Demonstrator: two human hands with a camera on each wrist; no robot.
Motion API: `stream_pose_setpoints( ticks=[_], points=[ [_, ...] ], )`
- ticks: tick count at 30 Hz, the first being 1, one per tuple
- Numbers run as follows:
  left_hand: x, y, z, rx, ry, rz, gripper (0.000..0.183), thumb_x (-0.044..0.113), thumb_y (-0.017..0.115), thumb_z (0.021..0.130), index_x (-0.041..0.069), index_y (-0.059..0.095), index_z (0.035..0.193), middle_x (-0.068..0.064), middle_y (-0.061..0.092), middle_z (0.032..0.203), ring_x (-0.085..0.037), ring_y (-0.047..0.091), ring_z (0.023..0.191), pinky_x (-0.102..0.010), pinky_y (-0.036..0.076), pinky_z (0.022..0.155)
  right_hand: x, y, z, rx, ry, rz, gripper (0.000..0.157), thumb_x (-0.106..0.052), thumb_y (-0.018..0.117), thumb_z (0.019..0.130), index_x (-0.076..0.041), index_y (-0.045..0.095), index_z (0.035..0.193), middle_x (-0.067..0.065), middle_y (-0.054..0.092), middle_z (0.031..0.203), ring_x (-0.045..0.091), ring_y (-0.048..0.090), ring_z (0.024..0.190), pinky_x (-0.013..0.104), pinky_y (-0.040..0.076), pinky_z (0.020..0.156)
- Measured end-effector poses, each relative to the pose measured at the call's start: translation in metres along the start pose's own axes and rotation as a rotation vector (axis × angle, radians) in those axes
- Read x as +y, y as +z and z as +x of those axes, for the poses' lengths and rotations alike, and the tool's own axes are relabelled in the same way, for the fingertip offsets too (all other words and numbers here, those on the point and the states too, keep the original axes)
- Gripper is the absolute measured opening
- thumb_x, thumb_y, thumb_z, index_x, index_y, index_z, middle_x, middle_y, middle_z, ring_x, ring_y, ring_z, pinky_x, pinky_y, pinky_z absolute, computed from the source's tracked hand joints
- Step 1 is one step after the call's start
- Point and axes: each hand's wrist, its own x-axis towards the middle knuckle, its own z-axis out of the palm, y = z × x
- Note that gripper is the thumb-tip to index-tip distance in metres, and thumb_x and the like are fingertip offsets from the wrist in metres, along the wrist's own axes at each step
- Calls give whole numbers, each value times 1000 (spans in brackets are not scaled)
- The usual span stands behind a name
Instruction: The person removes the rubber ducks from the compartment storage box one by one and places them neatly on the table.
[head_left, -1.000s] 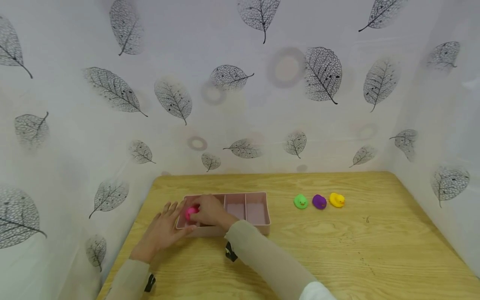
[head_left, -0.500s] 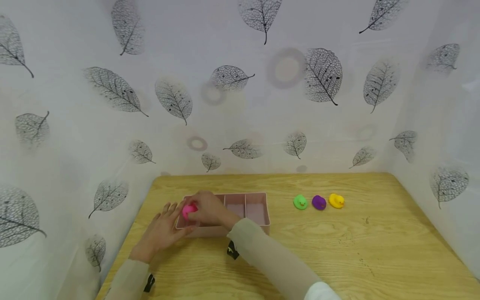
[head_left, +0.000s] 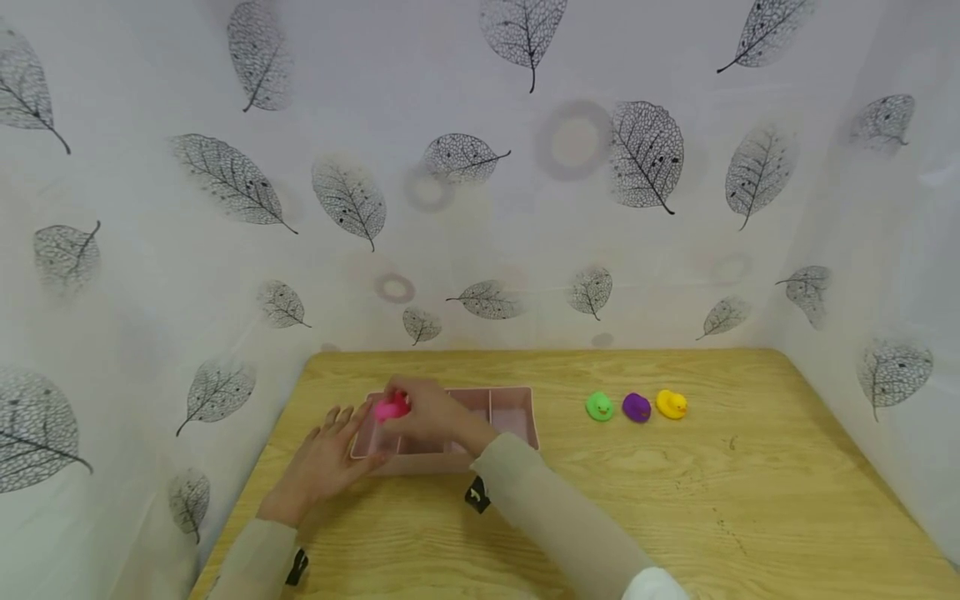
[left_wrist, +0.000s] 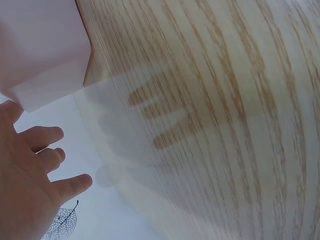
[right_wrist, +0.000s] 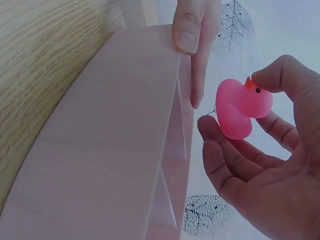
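A pink rubber duck [right_wrist: 235, 110] is pinched between the thumb and fingers of my right hand [head_left: 429, 410]. In the head view the duck is above the left part of a pale pink divided box [head_left: 450, 465]. My left hand [head_left: 321, 457] rests at the box's left end, thumb along the near rim and fingers spread over the left side. Its fingers look straight and apart in the left wrist view. The right hand and forearm hide part of the box's middle compartments.
Green [head_left: 599, 407], purple [head_left: 637, 407] and yellow [head_left: 671, 404] rubber ducks stand in a row on the wooden table [head_left: 637, 500], right of the box. A leaf-printed white curtain [head_left: 480, 225] surrounds the table at the back and sides.
My right hand has lifted the pink duck up out of the box's left compartment and shifted slightly right. My left hand has stayed at the box's left end.
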Motion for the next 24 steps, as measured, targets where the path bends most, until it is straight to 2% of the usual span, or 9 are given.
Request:
stream_pose_setpoints(
  ticks=[5, 10, 18, 24],
  points=[
    [0, -1, 0, 0, 0, 1, 94, 71, 58, 97, 19, 28, 169, -30, 44, 161, -55, 32, 154, -79, 35, 114, 7, -7, -4, 19, -3, 15, 29, -17, 80, 88, -15, 68, 114, -3, 68, 103, 6, 61, 87, 17, 56, 73],
    [0, 0, -1, 10, 11, 5, 93, 70, 59, 97, 18, 28, 168, -31, 45, 160, -55, 33, 153, -77, 35, 115, 18, -10, -9, 58, 12, 78, 30, -19, 79, 88, -16, 72, 117, -1, 69, 108, 6, 63, 90, 19, 57, 75],
    [-1, 3, -2, 41, 37, 6, 94, 68, 61, 96, 17, 28, 168, -31, 46, 159, -56, 36, 151, -77, 37, 114, 27, -23, -24, 63, 18, 202, 40, -17, 77, 90, -7, 72, 129, 5, 70, 119, 13, 65, 95, 23, 57, 79],
    [-1, 3, -1, 50, 49, 21, 92, 66, 61, 97, 16, 28, 168, -31, 47, 158, -57, 38, 150, -77, 38, 113, 31, -34, -32, 65, 37, 204, 41, -19, 81, 90, -13, 73, 130, 4, 73, 119, 11, 65, 96, 23, 58, 80]
  ],
)
